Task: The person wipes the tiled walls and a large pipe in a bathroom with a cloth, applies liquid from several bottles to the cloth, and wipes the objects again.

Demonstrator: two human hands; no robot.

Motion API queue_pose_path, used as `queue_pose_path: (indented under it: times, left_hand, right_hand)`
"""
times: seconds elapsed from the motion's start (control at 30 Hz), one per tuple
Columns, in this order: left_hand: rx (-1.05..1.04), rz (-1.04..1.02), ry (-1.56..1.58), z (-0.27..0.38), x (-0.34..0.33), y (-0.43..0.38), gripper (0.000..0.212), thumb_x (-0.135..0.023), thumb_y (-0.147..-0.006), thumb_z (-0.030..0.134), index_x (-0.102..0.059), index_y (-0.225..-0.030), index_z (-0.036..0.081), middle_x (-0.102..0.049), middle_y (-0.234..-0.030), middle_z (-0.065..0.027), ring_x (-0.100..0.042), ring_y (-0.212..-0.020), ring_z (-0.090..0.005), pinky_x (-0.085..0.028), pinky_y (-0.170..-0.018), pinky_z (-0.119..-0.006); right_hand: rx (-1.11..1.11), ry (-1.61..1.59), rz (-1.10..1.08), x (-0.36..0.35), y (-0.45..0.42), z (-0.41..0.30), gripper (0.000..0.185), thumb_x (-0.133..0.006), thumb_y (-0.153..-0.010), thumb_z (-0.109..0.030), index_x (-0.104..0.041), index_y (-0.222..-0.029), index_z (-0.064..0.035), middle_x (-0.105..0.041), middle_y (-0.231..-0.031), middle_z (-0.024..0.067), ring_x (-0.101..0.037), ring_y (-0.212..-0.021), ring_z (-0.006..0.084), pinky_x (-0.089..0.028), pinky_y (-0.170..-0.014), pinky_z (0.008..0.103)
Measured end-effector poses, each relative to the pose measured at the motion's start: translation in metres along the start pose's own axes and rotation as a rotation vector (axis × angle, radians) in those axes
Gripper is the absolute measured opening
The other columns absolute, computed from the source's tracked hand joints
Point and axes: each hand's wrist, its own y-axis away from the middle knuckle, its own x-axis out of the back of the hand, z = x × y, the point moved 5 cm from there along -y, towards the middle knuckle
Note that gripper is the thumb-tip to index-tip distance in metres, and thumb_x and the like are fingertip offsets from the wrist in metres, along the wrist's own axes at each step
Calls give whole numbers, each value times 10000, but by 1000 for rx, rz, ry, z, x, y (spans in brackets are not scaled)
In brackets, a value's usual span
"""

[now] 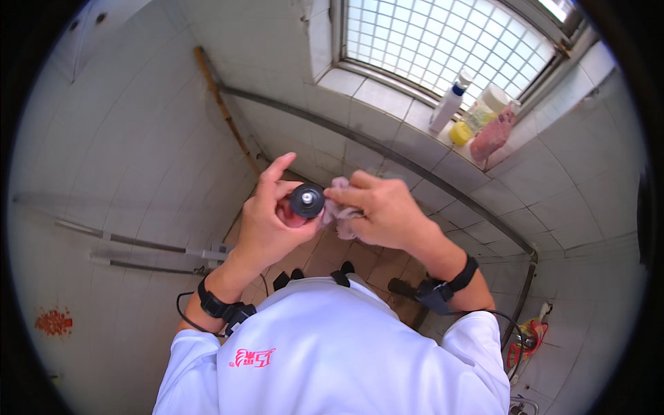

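My left hand (pixel 267 218) is wrapped around a small cylindrical object with a round black end (pixel 313 208). A shiny metal piece sits at the centre of that end, which faces up toward me. Part of a reddish body shows below the black end, and my fingers hide the rest. One finger of this hand points up, off the object. My right hand (pixel 386 210) pinches a crumpled pale pink cloth (pixel 346 228) close against the object's right side.
On the tiled window sill stand a white bottle with a blue collar (pixel 446 110), a yellow-lidded container (pixel 460 134) and a pink pouch (pixel 493 136). A grey pipe (pixel 363 140) crosses the wall. A bamboo pole (pixel 223 106) leans in the corner. Metal bars (pixel 145 242) run along the left wall.
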Motion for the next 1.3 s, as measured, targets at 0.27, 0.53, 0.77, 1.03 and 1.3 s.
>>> queue_pose_path:
  times: [0.27, 0.53, 0.77, 1.03, 1.3]
  left_hand:
    - [117, 22, 144, 0, -26, -95, 688, -940, -916, 32, -700, -1560, 3, -821, -1243, -67, -782, -1113, -113, -642, -981, -289]
    - [-101, 82, 68, 9, -145, -257, 572, -1006, -902, 199, -799, -1383, -34, -869, -1170, -97, -822, -1061, -139, -675, -969, -313]
    - [-56, 5, -79, -18, -240, -329, 689, -1031, -864, 376, -804, -1381, -19, -879, -1137, -137, -851, -1009, -197, -683, -922, -349]
    - [-133, -74, -173, -26, -270, -334, 889, -1059, -869, 438, -713, -1556, -7, -871, -1300, -214, -872, -1061, -269, -700, -956, -391]
    - [270, 64, 125, -157, -175, -185, 657, -994, -985, 273, -757, -1543, 21, -862, -1329, -131, -800, -994, -148, -662, -915, -319]
  right_hand:
    - [-416, -199, 87, -14, 69, 39, 481, -782, -993, -217, -849, -1466, -166, -791, -1143, 135, -802, -1022, 422, -663, -938, 475]
    - [-585, -292, 146, 9, 144, 59, 491, -788, -954, -140, -868, -1439, -148, -800, -1151, 134, -806, -1041, 385, -653, -952, 438]
    - [-695, -325, 177, 5, 197, 87, 469, -787, -973, -145, -864, -1436, -132, -795, -1129, 152, -800, -1041, 402, -639, -941, 444]
    - [-762, -352, 143, 1, 196, 98, 459, -792, -982, -149, -860, -1435, -124, -791, -1129, 157, -798, -1038, 402, -635, -935, 445]
    - [-689, -476, 46, -45, 162, 95, 475, -785, -987, -150, -849, -1458, -123, -792, -1160, 144, -797, -1049, 390, -639, -956, 427]
